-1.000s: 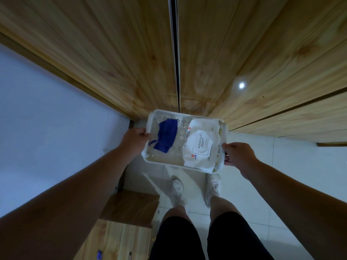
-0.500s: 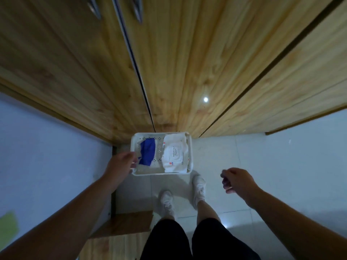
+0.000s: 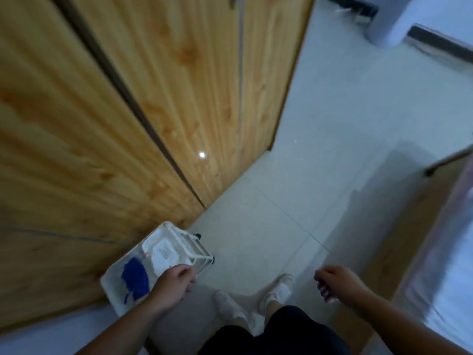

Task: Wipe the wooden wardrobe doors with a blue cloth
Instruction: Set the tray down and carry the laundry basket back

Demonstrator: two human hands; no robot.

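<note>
Since my left hand [image 3: 176, 284] alone carries the basket [image 3: 110, 288], fingers curled over its near rim, I judge the point now is to get it down level before I reach for anything. My right hand [image 3: 337, 285] hangs free above the floor [image 3: 281, 213], off to the side of my shoes [image 3: 277, 290], fingers loosely bent with nothing in them.

The basket tilts, its far corner close to the foot of the doors [image 3: 166, 98]. Through the blur I cannot tell whether it touches tile or wood. The cloth [image 3: 135, 278] lies crumpled in the nearer half, just past my knuckles. A white pack [image 3: 163, 252] fills the farther half beside it.

I would lower the basket slowly so neither slides, and set it a little out from the wood, so the bottom of the panels stays reachable. Then my free hand should take the cloth by its bulk, clear of the pack, and shake it flat before it meets the wood.

Beyond the basket the doors rise as pale boards with a dark gap between them. Long strokes with the grain, working from the top down, seem the sound way to wipe them.
</note>
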